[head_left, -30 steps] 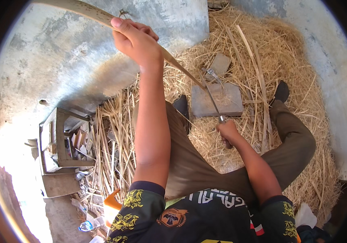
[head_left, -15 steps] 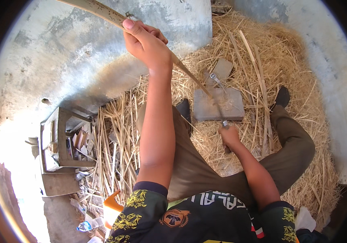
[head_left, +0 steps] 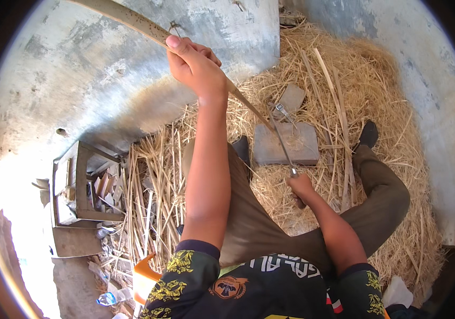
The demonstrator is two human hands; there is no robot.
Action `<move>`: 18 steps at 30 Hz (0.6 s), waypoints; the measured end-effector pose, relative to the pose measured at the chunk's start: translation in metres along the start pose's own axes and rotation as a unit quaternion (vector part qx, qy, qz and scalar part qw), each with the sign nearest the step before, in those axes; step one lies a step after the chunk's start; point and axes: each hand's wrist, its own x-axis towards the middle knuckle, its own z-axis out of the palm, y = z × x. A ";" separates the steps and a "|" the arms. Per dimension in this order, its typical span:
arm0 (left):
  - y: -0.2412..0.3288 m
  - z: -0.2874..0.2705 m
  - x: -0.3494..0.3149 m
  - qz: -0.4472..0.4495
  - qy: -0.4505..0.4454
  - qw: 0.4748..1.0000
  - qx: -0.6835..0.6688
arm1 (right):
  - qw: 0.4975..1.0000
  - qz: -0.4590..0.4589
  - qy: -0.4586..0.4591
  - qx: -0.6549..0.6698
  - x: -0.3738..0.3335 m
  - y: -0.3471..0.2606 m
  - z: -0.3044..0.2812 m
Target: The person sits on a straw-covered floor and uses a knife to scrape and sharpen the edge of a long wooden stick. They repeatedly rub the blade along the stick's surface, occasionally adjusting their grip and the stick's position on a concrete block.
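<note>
My left hand [head_left: 198, 66] is closed round a long bamboo strip [head_left: 124, 18], thumb lying along its upper side. The strip slants from the top left down to the grey block [head_left: 303, 144] on the floor, its lower end at the block's upper edge. A long thin-bladed knife [head_left: 284, 148] has its handle in my right hand [head_left: 301, 186]. Its blade points up and away, crossing over the block to the strip's lower end, where it seems to touch. Whether the edge is in the bamboo, I cannot tell.
Pale shavings [head_left: 365, 69] cover the floor around my legs. Behind the block lie a smaller flat block [head_left: 292, 97] and a small metal tool [head_left: 281, 109]. Long split strips [head_left: 339, 101] lie to the right. A wooden frame [head_left: 81, 183], an orange object [head_left: 145, 276] and a bottle [head_left: 113, 296] are at left.
The knife blade, blurred before, now shows sharply against the strip's lower end. My right hand has shifted slightly downward, and my left hand and the strip a little in the view.
</note>
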 end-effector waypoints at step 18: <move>-0.001 0.004 0.000 -0.004 -0.023 0.999 0.030 | 0.986 -0.107 0.104 -0.072 -0.030 -0.040 0.001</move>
